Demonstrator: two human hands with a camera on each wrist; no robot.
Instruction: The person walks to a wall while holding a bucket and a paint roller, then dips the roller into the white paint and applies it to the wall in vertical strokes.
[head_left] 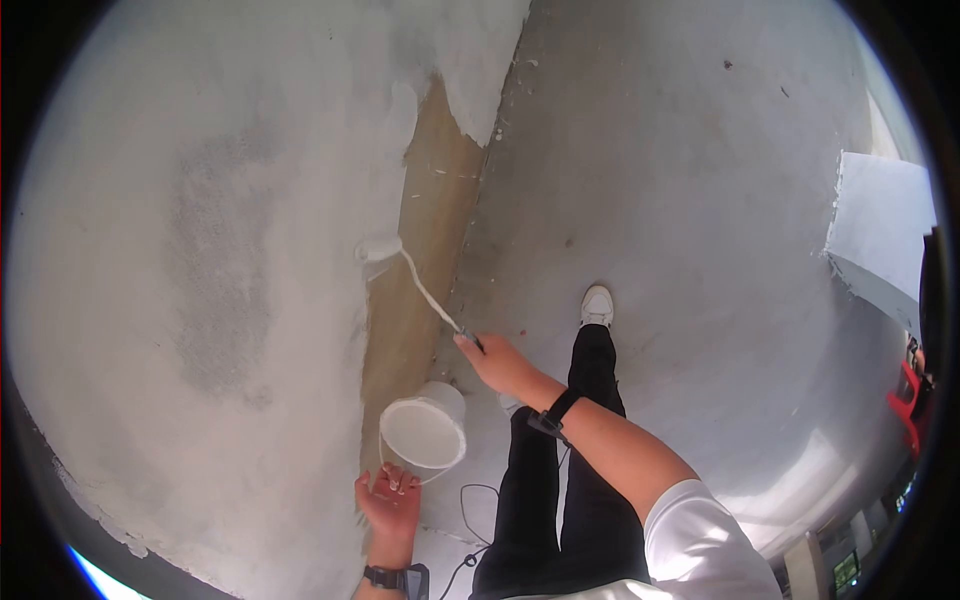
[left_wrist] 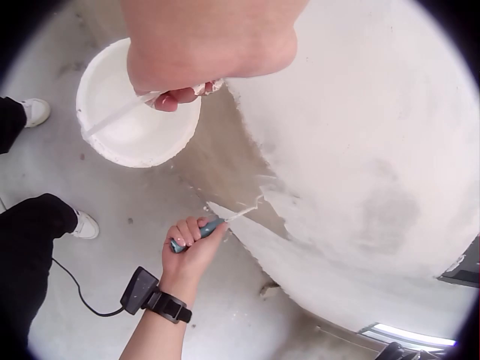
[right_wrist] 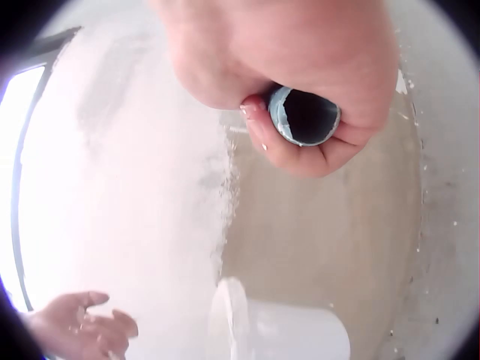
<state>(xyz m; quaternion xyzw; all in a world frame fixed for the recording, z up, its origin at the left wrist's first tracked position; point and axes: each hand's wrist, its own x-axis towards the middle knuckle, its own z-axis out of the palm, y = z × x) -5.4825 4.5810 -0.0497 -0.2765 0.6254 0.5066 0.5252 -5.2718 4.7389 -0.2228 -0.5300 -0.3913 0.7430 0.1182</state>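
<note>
My right hand (head_left: pixel 497 366) grips the blue-green handle (left_wrist: pixel 201 234) of a paint roller. In the head view the white roller head (head_left: pixel 379 248) lies against the wall, at the border between white paint and a bare brown strip (head_left: pixel 425 290). A white bucket (head_left: pixel 450 400) hangs tilted below the roller from its thin handle, which my left hand (head_left: pixel 392 505) holds with curled, paint-marked fingers. White paint shows inside the bucket in the left wrist view. From the right wrist, the hollow end of the roller handle (right_wrist: pixel 283 117) pokes out of my fist.
The grey floor (head_left: pixel 680 220) meets the wall along a paint-speckled edge. My white shoe (head_left: pixel 597 305) stands on the floor near that edge. A black cable (head_left: pixel 465 520) runs beside my legs. A pale block (head_left: pixel 880 215) and a red object (head_left: pixel 905 408) are at the far right.
</note>
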